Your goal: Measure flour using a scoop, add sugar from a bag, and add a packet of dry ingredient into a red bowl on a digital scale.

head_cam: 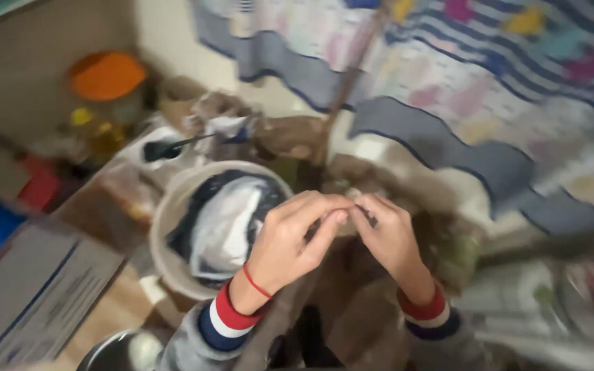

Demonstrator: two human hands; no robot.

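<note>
From the head camera, looking down, the left hand [290,237] and the right hand [388,237] meet fingertip to fingertip in the middle of the picture, both curled nearly closed around a small dark thing [366,214] pinched between them; motion blur hides what it is, and I cannot tell which hand has the firmer hold. It sits at the very tips of both hands, above the wrists, so neither hand is nearer; its long axis, as far as the blur allows, runs roughly across from one hand to the other. The left wrist carries a thin red string [256,282], and both sleeves end in red, white and blue striped cuffs [225,319]. Just left of the left hand, almost touching it, stands a round pale bucket [163,220] with dark blue and white cloth [225,220] bundled inside. At the lower left corner lies a flat grey cardboard box [32,295] with a blue line across its face, its print too blurred to make out. Farther back on the left stands a clear jar with an orange lid [106,74], and beside the box a red packet [39,187]. A striped cloth with coloured patches [489,89] hangs across the upper right.
</note>
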